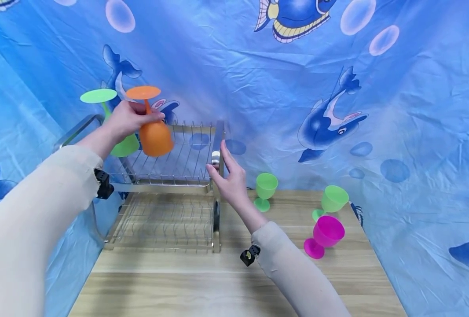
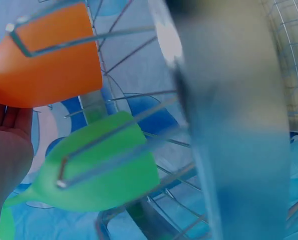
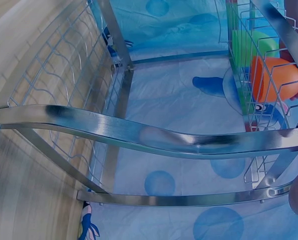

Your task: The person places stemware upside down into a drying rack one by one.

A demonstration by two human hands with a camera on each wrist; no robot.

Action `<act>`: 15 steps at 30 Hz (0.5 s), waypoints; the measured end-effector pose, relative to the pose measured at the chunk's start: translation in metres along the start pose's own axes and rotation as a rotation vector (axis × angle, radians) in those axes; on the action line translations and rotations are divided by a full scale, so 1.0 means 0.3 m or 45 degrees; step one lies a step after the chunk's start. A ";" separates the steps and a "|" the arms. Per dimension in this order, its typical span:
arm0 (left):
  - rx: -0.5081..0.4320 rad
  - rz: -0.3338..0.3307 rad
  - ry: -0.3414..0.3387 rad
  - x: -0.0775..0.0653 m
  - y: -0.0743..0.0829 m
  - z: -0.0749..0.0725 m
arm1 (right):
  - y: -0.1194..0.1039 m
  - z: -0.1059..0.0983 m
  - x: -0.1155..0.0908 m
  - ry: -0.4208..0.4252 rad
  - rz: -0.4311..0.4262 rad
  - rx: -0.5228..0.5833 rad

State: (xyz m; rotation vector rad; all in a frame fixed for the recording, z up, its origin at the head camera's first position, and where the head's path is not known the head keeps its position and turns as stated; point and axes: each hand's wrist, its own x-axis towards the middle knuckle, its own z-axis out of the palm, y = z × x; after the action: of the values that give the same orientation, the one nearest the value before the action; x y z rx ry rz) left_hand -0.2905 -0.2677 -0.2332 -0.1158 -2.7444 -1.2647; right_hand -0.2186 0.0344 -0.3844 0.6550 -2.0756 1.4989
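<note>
My left hand [image 1: 129, 118] pinches an upside-down orange goblet [image 1: 155, 138] where its stem meets the bowl. The goblet is at the upper tier of a two-tier metal dish rack [image 1: 179, 189]. Just left of it, a green goblet [image 1: 125, 145] stands upside down on the same tier, partly hidden by my left hand and wrist. In the left wrist view both bowls, orange [image 2: 54, 60] and green [image 2: 99, 170], show behind the rack's wires. My right hand [image 1: 232, 180] holds the rack's right upright, thumb on one side and fingers on the other.
To the right of the rack, two green goblets [image 1: 266, 186] [image 1: 335, 199] and a magenta goblet [image 1: 328, 231] stand upright on the wooden table [image 1: 203, 281]. The rack's lower tier [image 1: 163, 222] has bare wires. A blue sea-print curtain [image 1: 234, 66] hangs close behind and beside the table.
</note>
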 end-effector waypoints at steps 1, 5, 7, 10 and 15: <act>0.011 -0.004 0.004 -0.001 -0.008 -0.003 | 0.000 0.001 -0.001 -0.001 0.003 -0.002; 0.054 0.013 0.030 -0.003 -0.037 -0.003 | 0.001 0.003 -0.005 0.001 0.004 0.008; 0.065 0.033 0.045 -0.005 -0.046 0.005 | 0.002 0.003 -0.006 0.002 0.006 0.013; 0.046 0.063 0.062 -0.008 -0.052 0.021 | 0.002 0.002 -0.006 0.002 0.002 0.014; 0.032 0.040 0.071 -0.007 -0.059 0.032 | 0.003 0.003 -0.004 0.003 -0.001 0.014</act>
State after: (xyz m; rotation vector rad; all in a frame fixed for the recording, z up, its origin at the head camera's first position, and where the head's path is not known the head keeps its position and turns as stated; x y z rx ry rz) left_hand -0.2913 -0.2719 -0.2530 -0.1194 -2.6995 -1.2060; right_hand -0.2183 0.0340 -0.3862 0.6578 -2.0669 1.5109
